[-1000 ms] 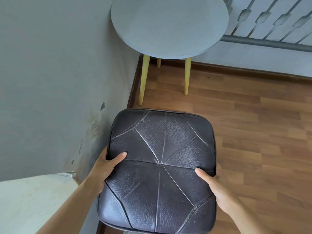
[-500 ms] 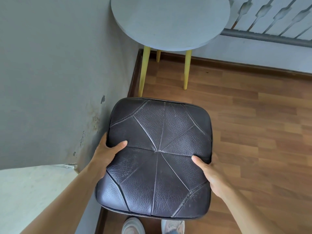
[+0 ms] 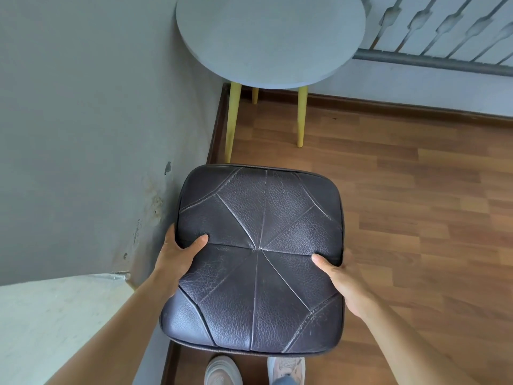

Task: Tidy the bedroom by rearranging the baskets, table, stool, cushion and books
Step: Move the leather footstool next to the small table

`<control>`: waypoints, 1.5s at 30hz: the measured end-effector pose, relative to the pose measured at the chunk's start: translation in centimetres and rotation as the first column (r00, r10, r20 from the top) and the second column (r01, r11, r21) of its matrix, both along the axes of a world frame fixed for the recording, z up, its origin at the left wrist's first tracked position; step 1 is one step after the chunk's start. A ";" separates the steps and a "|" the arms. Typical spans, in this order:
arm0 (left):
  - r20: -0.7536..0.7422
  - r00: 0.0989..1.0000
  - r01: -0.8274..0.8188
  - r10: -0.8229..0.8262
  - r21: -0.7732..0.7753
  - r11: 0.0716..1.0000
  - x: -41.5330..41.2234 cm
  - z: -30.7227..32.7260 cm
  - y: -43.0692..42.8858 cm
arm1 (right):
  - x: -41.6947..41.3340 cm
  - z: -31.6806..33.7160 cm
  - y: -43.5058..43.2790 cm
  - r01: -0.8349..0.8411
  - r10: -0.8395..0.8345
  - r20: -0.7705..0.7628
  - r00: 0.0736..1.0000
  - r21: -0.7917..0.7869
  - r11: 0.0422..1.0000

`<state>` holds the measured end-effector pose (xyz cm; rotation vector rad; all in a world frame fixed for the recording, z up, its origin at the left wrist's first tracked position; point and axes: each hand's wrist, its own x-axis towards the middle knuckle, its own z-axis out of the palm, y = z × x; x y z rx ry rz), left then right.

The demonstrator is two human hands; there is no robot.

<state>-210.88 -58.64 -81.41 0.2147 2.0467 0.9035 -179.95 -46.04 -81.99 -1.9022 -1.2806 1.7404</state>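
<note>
Leather stool (image 3: 259, 212): left hand (image 3: 177, 255), right hand (image 3: 345, 284) grip side edges; wall (image 3: 83, 134) left.

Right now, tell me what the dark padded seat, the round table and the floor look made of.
Dark padded seat: leather or faux leather, pebbled grain, stitched panels, slight sheen. Round table: matte grey painted top, likely wood board. Floor: wood or laminate planks, printed-looking grain.

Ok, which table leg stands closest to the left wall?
The left leg, beside the skirting; the short back leg and right leg stand further out.
</note>
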 end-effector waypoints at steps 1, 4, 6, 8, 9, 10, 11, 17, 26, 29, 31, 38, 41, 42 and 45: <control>-0.007 1.000 -0.004 0.004 -0.002 1.000 0.1 -0.1 -0.2 | 0.1 -0.1 0.0 -0.003 0.003 0.000 1.000 -0.007 1.000; -0.015 1.000 -0.016 0.016 -0.018 1.000 0.1 -0.2 -0.9 | 0.0 -0.3 -0.1 -0.010 0.009 -0.015 1.000 -0.021 1.000; 0.002 1.000 -0.023 0.023 -0.016 1.000 0.0 -0.2 -1.0 | -0.1 -0.3 -0.1 -0.004 0.004 -0.020 1.000 -0.023 1.000; 0.013 0.999 -0.032 0.032 -0.011 0.999 0.0 -0.1 -0.9 | -0.1 -0.5 -0.1 0.005 -0.005 -0.010 1.000 -0.013 1.000; 0.010 0.999 -0.038 0.038 -0.005 0.999 0.1 -0.1 -0.9 | -0.1 -0.5 -0.2 0.001 -0.001 -0.006 1.000 -0.010 1.000; 0.014 0.999 -0.045 0.045 0.000 0.999 0.1 0.0 -0.9 | -0.1 -0.5 -0.2 -0.009 0.009 -0.004 1.000 -0.009 1.000; 0.024 0.999 -0.041 0.041 0.008 0.999 0.1 0.1 -0.9 | 0.0 -0.6 -0.2 -0.015 0.016 0.005 1.000 -0.013 1.000; -0.241 0.910 0.284 -0.337 -0.229 0.931 1.3 3.0 -1.3 | -0.2 1.1 -1.0 -0.244 0.198 0.284 0.938 0.137 0.960; -0.226 0.414 0.704 -0.882 -0.535 0.468 5.1 3.1 -3.3 | -0.7 2.0 -4.4 -0.734 0.558 0.588 0.586 0.094 0.673; -0.241 0.397 0.698 -0.886 -0.547 0.462 5.4 2.8 -3.5 | -0.7 1.9 -4.6 -0.734 0.550 0.591 0.590 0.109 0.671; -0.231 0.390 0.697 -0.891 -0.558 0.450 5.3 2.7 -3.3 | -0.7 1.9 -4.4 -0.739 0.561 0.596 0.575 0.085 0.668; -0.170 0.381 0.708 -0.909 -0.578 0.405 5.2 4.1 -2.9 | -1.4 3.8 -3.7 -0.763 0.635 0.595 0.492 -0.056 0.644; -0.144 0.382 0.714 -0.913 -0.582 0.390 5.1 6.0 -2.8 | -1.8 6.1 -3.3 -0.733 0.667 0.543 0.510 -0.130 0.667; -0.136 0.386 0.719 -0.912 -0.575 0.390 5.1 7.0 -2.8 | -1.8 7.3 -3.2 -0.714 0.665 0.525 0.531 -0.145 0.685; -0.114 0.400 0.747 -0.909 -0.535 0.395 5.7 9.6 -3.6 | -1.8 11.0 -3.7 -0.677 0.654 0.475 0.588 -0.152 0.720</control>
